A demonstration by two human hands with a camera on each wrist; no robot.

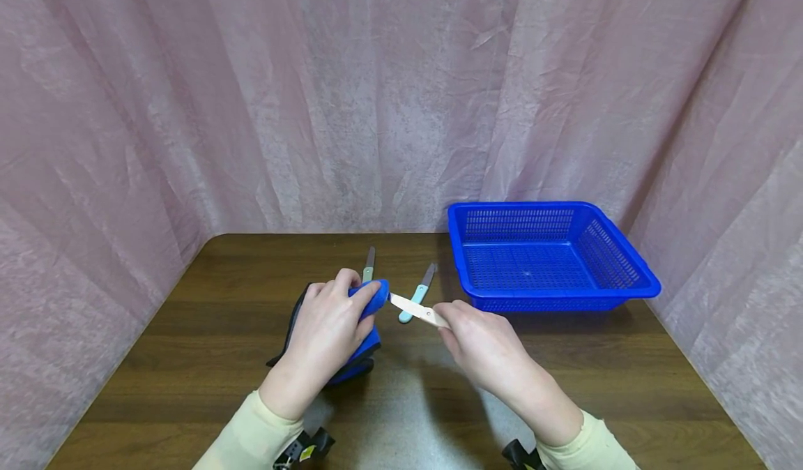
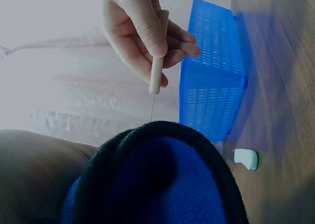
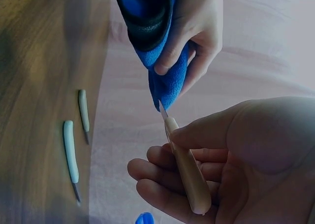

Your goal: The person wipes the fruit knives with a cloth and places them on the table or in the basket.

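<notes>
My left hand [image 1: 329,316] grips a bunched blue cloth [image 3: 170,83] with black edging, folded at its tip between thumb and fingers. My right hand [image 1: 479,337] holds a small knife [image 3: 189,179] by its cream handle, thumb on top and fingers beneath. Its thin blade [image 3: 163,109] points at the cloth, and the blade's tip is hidden at the fold. On the table behind the hands lie a light-blue-handled knife [image 1: 416,301] and a green-handled knife [image 1: 369,266], the latter partly hidden by the left hand.
A blue plastic basket [image 1: 564,294] with mesh walls stands on the right of the brown wooden table [image 1: 207,344], beyond my right hand. Pink curtains [image 1: 376,107] hang behind the table and along both sides.
</notes>
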